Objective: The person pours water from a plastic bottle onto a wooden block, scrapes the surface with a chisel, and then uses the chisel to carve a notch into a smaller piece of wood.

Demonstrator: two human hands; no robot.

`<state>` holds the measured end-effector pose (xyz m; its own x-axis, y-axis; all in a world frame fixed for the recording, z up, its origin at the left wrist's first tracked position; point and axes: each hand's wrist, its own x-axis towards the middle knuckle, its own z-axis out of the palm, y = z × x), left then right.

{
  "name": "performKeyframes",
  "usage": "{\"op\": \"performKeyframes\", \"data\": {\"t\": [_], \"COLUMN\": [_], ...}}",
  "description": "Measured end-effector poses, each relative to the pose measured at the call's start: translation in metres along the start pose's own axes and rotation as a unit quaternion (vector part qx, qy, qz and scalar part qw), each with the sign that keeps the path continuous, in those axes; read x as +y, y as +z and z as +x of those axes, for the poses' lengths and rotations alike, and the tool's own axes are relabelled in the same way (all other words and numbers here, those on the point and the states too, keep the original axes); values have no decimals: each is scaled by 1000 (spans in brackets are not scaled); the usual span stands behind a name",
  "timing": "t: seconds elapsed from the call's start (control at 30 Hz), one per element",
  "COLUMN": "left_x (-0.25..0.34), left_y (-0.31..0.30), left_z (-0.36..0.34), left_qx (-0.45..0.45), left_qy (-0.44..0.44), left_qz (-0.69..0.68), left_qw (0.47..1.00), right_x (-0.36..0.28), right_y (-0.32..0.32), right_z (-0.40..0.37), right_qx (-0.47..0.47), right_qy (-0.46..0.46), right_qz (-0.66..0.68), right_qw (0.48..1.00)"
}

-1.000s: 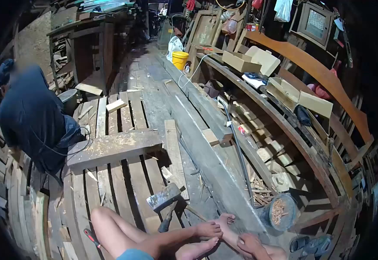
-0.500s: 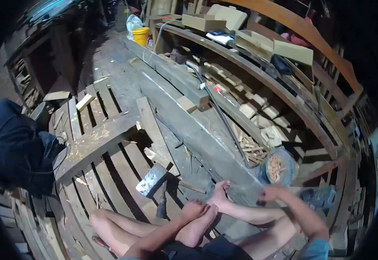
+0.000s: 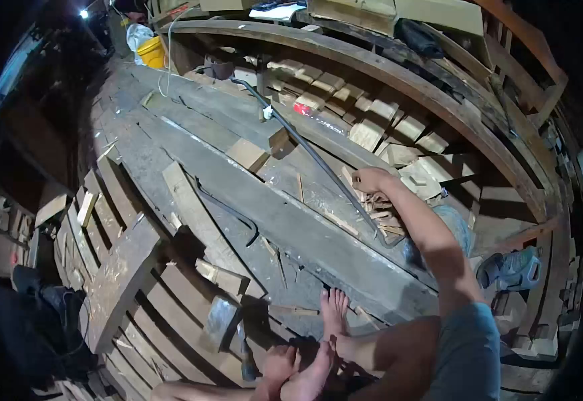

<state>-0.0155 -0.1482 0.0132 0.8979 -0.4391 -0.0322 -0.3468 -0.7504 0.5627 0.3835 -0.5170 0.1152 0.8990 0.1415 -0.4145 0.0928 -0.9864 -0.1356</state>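
1. Hanging over a pile of wood sticks, the right hand is bending its fingers downward; whether it is gripping a stick, I cannot tell.
2. The sticks are lying beyond the far edge of a long beam, toward its right end, and a dark metal bar is running down beside them to a hooked lower end.
3. A bucket is standing just right of the pile, partly hiding behind the right forearm.
4. The left hand is resting low beside a bare foot, its fingers curling inward; the view is not showing whether they are closing on anything.
5. Just left of that hand, a dark-handled tool is lying near the right edge of a slatted platform, and a grey-faced block is sitting beside it.
6. A thick timber is lying across the platform's slats, while a pale plank is stretching along the platform's right edge.
7. A short wood block is resting by the beam's far edge.
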Motion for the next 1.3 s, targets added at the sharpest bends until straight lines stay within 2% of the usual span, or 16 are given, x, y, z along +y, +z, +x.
{"op": "performKeyframes", "data": {"t": [0.03, 0.1, 0.17, 0.2, 0.23, 0.3, 0.37, 0.6, 0.67, 0.77, 0.83, 0.9, 1.1, 1.17, 1.2, 1.3], "left_x": [-2, -6, -4, -9, -15, -13, -9, 40, 42, 38, 35, 34, 36, 38, 39, 31], "left_y": [3, 11, 9, 17, 20, 10, 10, 138, 129, 109, 104, 102, 111, 115, 113, 95], "left_z": [-2, -5, -7, -22, -32, -21, 4, 178, 177, 152, 147, 146, 155, 160, 159, 145], "left_qx": [-17, 3, -21, -67, -115, -129, -118, -56, -61, -70, -74, -75, -72, -69, -68, -70], "left_qy": [-15, -3, -25, -37, -50, -50, -47, -12, -18, -27, -27, -27, -20, -16, -13, -10], "left_qz": [-4, -2, -24, -31, -37, -48, -40, 73, 52, 19, 8, 2, -3, -4, -9, -27], "left_qw": [1000, 1000, 999, 997, 991, 989, 991, 996, 997, 997, 997, 997, 997, 998, 998, 997], "right_x": [8, 23, 60, 64, 69, 82, 83, 101, 84, 96, 103, 109, 100, 102, 99, 89], "right_y": [0, 2, 35, 34, 30, 36, 23, 40, 24, 35, 44, 47, 39, 44, 40, 35], "right_z": [21, 58, 117, 131, 144, 180, 209, 294, 282, 297, 298, 295, 269, 267, 256, 245], "right_qx": [-7, 74, 238, 262, 250, 332, 306, 230, 188, 189, 240, 275, 371, 462, 444, 420], "right_qy": [5, 74, 72, 68, 96, 110, 195, 180, 218, 187, 173, 169, 181, 198, 141, 150], "right_qz": [5, 151, 202, 229, 199, 211, 217, 277, 268, 269, 228, 324, 422, 473, 534, 609], "right_qw": [1000, 983, 947, 935, 943, 913, 906, 915, 919, 926, 928, 889, 807, 723, 706, 656]}}
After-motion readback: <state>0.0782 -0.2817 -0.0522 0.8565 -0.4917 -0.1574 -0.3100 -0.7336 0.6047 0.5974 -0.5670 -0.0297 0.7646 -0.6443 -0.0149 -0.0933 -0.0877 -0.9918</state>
